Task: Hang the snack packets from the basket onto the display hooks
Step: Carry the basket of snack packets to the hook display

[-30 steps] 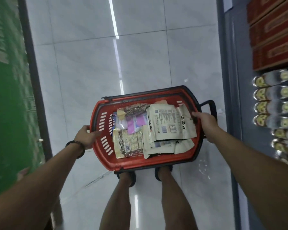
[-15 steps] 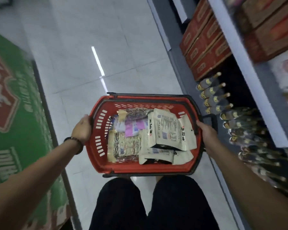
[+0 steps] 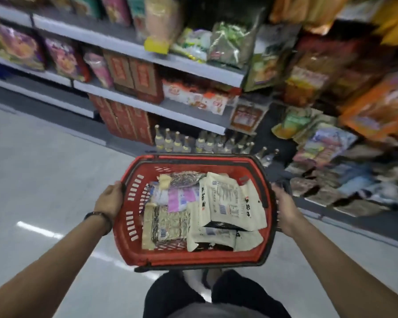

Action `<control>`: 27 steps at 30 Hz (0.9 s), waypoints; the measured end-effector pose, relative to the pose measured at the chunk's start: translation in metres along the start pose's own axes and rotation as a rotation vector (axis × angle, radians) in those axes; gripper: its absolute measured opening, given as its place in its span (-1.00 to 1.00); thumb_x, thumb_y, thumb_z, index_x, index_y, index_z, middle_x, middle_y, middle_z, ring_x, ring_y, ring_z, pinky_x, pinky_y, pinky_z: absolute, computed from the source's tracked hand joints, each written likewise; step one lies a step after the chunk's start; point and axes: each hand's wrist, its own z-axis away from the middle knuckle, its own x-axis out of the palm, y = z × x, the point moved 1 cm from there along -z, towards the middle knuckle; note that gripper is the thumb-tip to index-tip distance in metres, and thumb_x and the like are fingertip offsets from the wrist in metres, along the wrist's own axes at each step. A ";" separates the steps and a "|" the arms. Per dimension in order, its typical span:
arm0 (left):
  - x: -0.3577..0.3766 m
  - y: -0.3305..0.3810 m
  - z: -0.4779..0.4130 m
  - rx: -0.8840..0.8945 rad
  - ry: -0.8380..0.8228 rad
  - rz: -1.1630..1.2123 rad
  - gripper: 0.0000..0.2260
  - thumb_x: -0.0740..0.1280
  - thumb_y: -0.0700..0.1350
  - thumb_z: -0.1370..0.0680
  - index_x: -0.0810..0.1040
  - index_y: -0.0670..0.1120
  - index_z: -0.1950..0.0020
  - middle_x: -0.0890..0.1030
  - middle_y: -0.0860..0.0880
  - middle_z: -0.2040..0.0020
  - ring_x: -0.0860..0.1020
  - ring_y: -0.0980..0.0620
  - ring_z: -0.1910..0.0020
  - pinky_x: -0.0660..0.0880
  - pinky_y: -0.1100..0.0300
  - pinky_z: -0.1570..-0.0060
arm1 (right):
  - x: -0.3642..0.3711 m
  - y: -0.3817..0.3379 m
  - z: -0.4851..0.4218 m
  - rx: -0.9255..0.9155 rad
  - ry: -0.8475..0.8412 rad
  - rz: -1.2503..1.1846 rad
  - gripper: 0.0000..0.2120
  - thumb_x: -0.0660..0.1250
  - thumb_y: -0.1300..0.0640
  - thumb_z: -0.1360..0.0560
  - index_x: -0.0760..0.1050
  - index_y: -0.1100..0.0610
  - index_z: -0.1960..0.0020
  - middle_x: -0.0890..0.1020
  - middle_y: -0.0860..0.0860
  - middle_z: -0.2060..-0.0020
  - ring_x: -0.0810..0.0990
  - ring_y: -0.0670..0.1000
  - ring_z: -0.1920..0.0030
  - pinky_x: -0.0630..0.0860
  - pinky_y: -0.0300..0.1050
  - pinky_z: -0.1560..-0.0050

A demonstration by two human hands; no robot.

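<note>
I carry a red plastic basket (image 3: 129,244) level in front of me. My left hand (image 3: 109,200) grips its left rim and my right hand (image 3: 283,207) grips its right rim. Inside lie several snack packets: cream-coloured packets (image 3: 230,203) stacked on the right, a clear packet of seeds (image 3: 168,223) at the lower left, and a pink-and-white packet (image 3: 182,198) in the middle. Hanging snack packets (image 3: 326,143) fill a display at the right; its hooks are too blurred to make out.
Grey store shelves (image 3: 189,65) with boxes and bags run across the top. Several bottles (image 3: 177,141) stand on the floor-level shelf just beyond the basket. Pale tiled floor (image 3: 44,168) lies to the left. My legs in dark shorts (image 3: 193,299) are below the basket.
My view has swung up and to the right, from the floor and the green panel to the shelves and hanging packets. Both hands keep their hold on the basket.
</note>
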 end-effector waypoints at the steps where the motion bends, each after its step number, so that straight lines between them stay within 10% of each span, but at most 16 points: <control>1: 0.015 0.024 0.009 0.032 -0.022 -0.034 -0.26 -0.04 0.50 -0.53 0.65 -0.04 -0.11 0.75 -0.16 -0.06 0.72 -0.22 -0.01 0.62 -0.23 -0.21 | -0.027 0.005 0.010 -0.007 0.038 -0.043 -0.60 0.19 -0.16 -0.74 0.69 0.04 -0.01 0.78 0.01 0.26 0.71 0.11 0.19 0.53 -0.08 0.20; 17: 0.465 0.239 0.235 0.257 -0.598 -0.305 -0.34 0.32 0.50 -0.52 0.68 -0.05 -0.24 0.77 -0.26 -0.08 0.75 -0.36 -0.04 0.65 -0.37 -0.11 | -0.497 0.190 0.099 0.042 0.543 -0.705 -0.44 0.20 -0.23 -0.69 0.71 0.23 -0.21 0.79 0.22 0.10 0.77 0.17 0.23 0.65 -0.08 0.25; 23: 0.616 0.310 0.436 0.445 -0.781 -0.463 -0.49 0.25 0.32 -0.66 0.68 -0.11 -0.05 0.75 -0.18 0.09 0.73 -0.19 0.16 0.70 0.03 0.21 | -0.639 0.252 0.140 0.024 0.736 -0.889 -0.54 0.14 -0.15 -0.74 0.68 0.14 -0.05 0.76 0.10 0.32 0.73 0.05 0.39 0.61 -0.14 0.27; 27: 0.737 0.341 0.487 0.613 -0.858 -0.592 -0.44 0.22 0.51 -0.56 0.68 0.08 -0.14 0.74 -0.02 -0.17 0.73 -0.12 -0.05 0.65 -0.09 -0.19 | -0.716 0.288 0.156 0.118 0.846 -0.964 -0.45 0.21 -0.26 -0.67 0.71 0.20 -0.13 0.77 0.13 0.27 0.71 0.15 0.29 0.60 -0.04 0.14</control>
